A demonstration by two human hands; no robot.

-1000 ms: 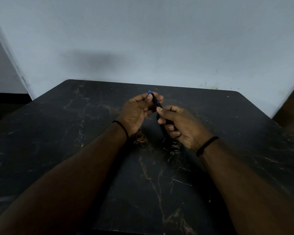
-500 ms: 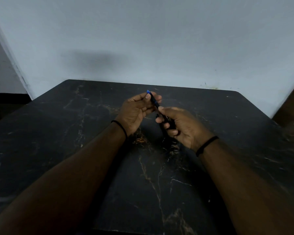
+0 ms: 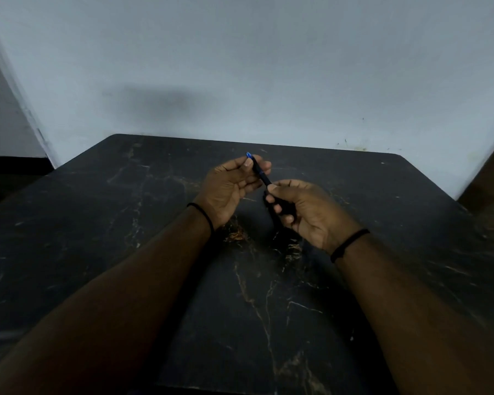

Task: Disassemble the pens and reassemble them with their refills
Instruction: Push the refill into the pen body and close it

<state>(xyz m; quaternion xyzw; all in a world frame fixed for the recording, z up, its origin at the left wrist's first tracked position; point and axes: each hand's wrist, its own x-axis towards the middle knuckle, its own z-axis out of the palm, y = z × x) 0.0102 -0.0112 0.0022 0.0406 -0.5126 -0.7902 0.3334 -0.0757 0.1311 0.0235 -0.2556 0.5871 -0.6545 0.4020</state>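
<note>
Item: dark pen (image 3: 261,173) with blue end, held above the black counter (image 3: 126,223), left hand (image 3: 234,183) pinching its upper part, right hand (image 3: 303,209) closed round its lower barrel; risk: a jerky pull likely drops loose parts.

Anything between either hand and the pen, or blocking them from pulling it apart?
Nothing visible. The left hand pinches the blue-tipped end of the pen, and the right hand has its grip on the dark lower end. Both are raised above the table, with open space around them.
</note>
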